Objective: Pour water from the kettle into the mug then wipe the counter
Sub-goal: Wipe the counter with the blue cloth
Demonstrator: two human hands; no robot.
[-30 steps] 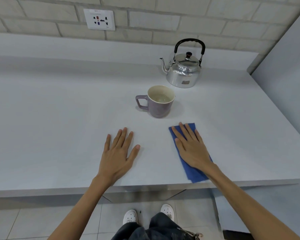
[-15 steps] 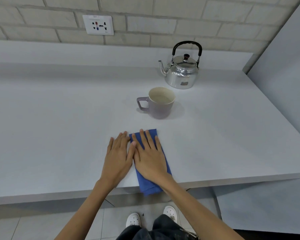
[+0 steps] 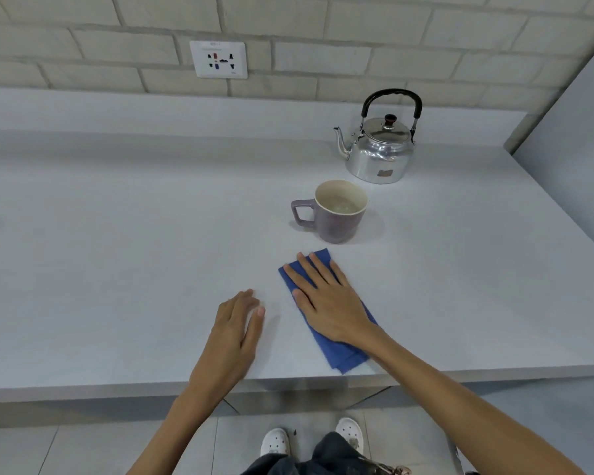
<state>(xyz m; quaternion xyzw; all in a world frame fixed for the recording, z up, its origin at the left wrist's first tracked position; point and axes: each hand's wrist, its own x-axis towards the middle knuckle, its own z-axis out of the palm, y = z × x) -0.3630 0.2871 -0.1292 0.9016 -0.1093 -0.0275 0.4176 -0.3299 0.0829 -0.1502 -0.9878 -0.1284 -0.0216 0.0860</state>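
Observation:
A shiny metal kettle (image 3: 379, 156) with a black handle stands upright at the back right of the pale grey counter (image 3: 117, 252). In front of it sits a purple mug (image 3: 335, 214) with water inside, its handle pointing left. My right hand (image 3: 326, 299) lies flat, fingers spread, pressing on a folded blue cloth (image 3: 342, 353) just in front of the mug, near the counter's front edge. My left hand (image 3: 235, 323) rests flat on the bare counter to the left of the cloth, holding nothing, apart from the right hand.
A brick wall with a white socket plate (image 3: 219, 59) runs behind the counter. A grey panel (image 3: 573, 138) closes off the right side. Below the counter edge are floor tiles and my white shoes (image 3: 275, 442).
My right hand slid the blue cloth left until it met my left hand, and has now moved it back to the right. My left hand stayed in place, its fingers drawn closer together.

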